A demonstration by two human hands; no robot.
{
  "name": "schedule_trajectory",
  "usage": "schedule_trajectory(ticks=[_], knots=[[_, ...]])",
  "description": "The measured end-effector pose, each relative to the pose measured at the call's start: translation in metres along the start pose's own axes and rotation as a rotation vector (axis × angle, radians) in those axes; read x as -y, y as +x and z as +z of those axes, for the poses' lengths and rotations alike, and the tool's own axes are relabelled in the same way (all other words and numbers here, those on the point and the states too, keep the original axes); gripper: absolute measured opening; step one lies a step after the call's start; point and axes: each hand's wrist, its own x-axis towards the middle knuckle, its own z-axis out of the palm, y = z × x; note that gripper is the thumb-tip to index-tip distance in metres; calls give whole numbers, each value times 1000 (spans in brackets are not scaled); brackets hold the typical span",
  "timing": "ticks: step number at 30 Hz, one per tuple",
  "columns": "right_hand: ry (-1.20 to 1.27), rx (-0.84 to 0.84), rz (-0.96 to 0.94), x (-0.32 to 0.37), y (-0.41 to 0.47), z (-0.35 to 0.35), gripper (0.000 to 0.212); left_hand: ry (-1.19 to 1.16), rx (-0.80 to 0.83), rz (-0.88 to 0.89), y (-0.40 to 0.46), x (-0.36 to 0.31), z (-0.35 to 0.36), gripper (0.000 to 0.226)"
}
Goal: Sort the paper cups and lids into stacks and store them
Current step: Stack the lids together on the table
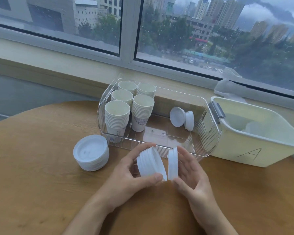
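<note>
Rain-streaked windows back a round wooden table (41,167). Above it, the left hand (126,173) grips a short stack of white lids (149,162) on edge by the rims; the right hand (190,173) pinches a few lids (173,164) just beside it. They look light, thin and slippery, best held across the rims. Behind stands a clear bin (209,133) holding cup stacks (126,109).

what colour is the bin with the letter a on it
Pale yellow bin, with a grey handle; head view.
</note>
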Motion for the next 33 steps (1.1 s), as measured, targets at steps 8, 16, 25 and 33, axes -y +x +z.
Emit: schedule_trajectory(ticks=[8, 16, 25, 33], knots=[[-39, 183, 74, 1, -1, -1, 88, 90, 132, -7, -3, -3, -1, 70], [-127, 175, 70, 0, 0, -4, 90, 127, 149, 2, -5, -6, 0, 73], [-202, 189, 64, 5, -1, -8, 88, 156, 196, 4, -6, -9, -3, 81], [-273, 168, 37, 6, -3, -5, 90, 119, 183, 9, -5, -3, -1, 78]])
